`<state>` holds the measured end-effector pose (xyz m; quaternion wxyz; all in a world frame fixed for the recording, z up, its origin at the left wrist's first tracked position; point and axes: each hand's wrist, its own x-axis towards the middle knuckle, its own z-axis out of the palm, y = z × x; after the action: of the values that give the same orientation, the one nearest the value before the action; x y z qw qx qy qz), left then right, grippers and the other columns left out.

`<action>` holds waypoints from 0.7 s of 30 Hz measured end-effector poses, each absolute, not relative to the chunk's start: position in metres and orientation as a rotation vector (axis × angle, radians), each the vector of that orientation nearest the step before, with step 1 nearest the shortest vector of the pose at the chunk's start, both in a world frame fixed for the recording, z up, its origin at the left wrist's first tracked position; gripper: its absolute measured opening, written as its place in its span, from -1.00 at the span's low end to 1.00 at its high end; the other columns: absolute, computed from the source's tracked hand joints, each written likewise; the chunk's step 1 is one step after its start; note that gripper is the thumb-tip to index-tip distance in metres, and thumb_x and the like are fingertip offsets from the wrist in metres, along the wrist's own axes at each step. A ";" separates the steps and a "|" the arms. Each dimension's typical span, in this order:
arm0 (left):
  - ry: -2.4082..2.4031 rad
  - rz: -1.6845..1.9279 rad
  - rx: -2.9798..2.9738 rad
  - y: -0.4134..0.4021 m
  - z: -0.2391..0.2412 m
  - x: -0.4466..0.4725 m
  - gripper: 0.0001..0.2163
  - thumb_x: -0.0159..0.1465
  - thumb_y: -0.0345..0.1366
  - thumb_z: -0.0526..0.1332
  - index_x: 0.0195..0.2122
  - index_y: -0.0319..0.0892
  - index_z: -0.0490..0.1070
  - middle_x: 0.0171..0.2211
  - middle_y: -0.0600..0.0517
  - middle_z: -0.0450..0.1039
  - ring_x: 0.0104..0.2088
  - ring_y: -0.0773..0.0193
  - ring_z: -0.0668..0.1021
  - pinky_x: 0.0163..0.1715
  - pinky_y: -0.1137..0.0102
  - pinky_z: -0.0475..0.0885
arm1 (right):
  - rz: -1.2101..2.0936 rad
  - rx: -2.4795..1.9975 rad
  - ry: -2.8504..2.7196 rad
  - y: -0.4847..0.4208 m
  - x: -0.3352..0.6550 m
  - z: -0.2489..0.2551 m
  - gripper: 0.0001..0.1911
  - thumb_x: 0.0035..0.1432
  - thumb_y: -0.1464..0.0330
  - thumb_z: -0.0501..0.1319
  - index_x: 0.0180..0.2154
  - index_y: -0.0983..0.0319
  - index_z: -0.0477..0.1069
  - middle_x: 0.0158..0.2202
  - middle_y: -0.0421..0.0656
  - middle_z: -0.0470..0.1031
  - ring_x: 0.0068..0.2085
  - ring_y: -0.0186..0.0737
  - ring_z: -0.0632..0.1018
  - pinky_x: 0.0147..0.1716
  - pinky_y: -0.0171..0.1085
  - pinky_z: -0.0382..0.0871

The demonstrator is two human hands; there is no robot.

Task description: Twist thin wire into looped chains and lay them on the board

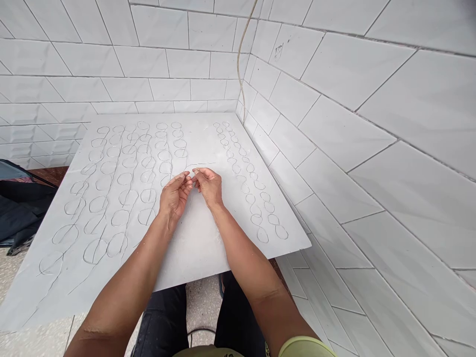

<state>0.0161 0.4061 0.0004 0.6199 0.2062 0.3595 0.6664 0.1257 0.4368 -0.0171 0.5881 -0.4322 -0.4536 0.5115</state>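
My left hand [176,195] and my right hand [208,186] meet over the middle of a large white sheet [197,238], thumbs and fingers pinched close together. Whatever sits between the fingertips is too small to make out. Just beyond them runs a thin dark strand [201,164], lying near the fingers; whether it is held I cannot tell. To the left, rows of dark thin-lined rings [98,204] with long wavy lines cover the sheet. Two columns of smaller linked rings [245,189] lie right of my hands. I cannot tell whether these are wire or drawn.
White tiled walls [334,124] meet in a corner behind and right of the sheet. A pale cable [240,59] hangs down that corner. Dark cloth or a bag [17,210] lies at far left. My legs [163,322] are under the sheet's near edge, above a speckled floor [203,302].
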 end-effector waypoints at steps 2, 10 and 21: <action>0.836 1.545 0.515 0.406 0.000 0.016 -0.89 0.24 -0.46 0.33 -0.21 -0.33 0.59 -0.35 -0.04 0.53 -0.40 0.41 0.55 -0.38 0.54 0.51 | 1.164 -1.019 -1.095 0.436 0.126 -0.017 -0.78 0.18 0.20 0.25 -0.30 0.21 0.57 -0.46 -0.22 0.56 -0.49 -0.35 0.46 -0.48 -0.36 0.33; 0.876 1.534 0.588 0.408 0.002 0.008 -0.81 0.14 -0.45 0.39 -0.21 -0.38 0.61 -0.41 -0.03 0.48 -0.48 0.44 0.46 -0.56 0.54 0.31 | 1.076 -1.062 -1.250 0.431 0.123 -0.014 -0.80 0.21 0.27 0.20 -0.37 0.20 0.55 -0.51 -0.26 0.52 -0.45 -0.32 0.48 -0.35 -0.33 0.37; 1.017 1.527 0.708 0.407 0.005 0.006 -0.75 0.07 -0.34 0.47 -0.24 -0.36 0.63 -0.42 -0.03 0.49 -0.50 0.43 0.42 -0.58 0.49 0.23 | 1.062 -1.121 -1.326 0.428 0.122 -0.011 -0.79 0.20 0.30 0.18 -0.43 0.19 0.50 -0.56 -0.28 0.50 -0.51 -0.33 0.42 -0.40 -0.31 0.32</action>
<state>0.0055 0.4071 0.0049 0.5542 0.2996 0.4304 0.6464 0.1224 0.4279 -0.0111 0.5255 -0.4687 -0.5542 0.4438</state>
